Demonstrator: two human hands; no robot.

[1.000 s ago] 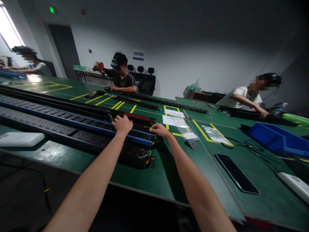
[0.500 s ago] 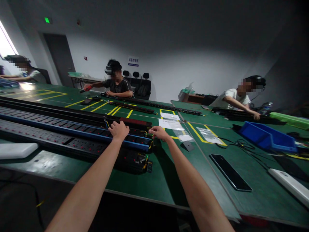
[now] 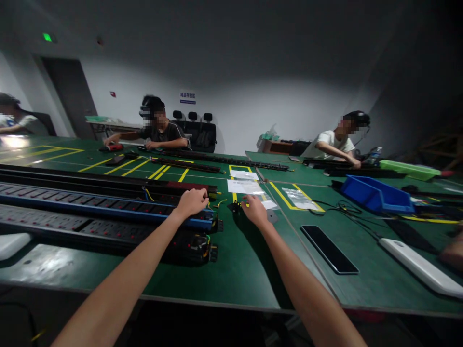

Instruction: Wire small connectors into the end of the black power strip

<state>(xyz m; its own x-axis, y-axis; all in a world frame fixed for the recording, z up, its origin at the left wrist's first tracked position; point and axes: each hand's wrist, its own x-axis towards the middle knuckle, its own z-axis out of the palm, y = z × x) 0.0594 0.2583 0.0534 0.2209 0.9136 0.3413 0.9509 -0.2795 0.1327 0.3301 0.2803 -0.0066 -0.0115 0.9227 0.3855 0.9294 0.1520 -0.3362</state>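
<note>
My left hand is curled over the end of a blue-edged black power strip, and its fingertips are partly hidden. Loose yellow-green wires stick out beside those fingers. To the right, just off the strip's end, my right hand pinches a small black part with a toothed look, low over the table. A grey-black power strip with red switches lies nearer to me; its end shows open, with wires inside. Behind the blue-edged one runs another long black housing with blue and yellow wires.
On the green table lie a black phone, a white device, a blue bin, cables, paper sheets and a grey plate behind my right wrist. Co-workers sit across the table, with more long strips before them.
My right hand has moved right, away from the strip's end, with the small black part at its fingers. My left hand has slid right to the strip's end. The view has shifted to the right.
</note>
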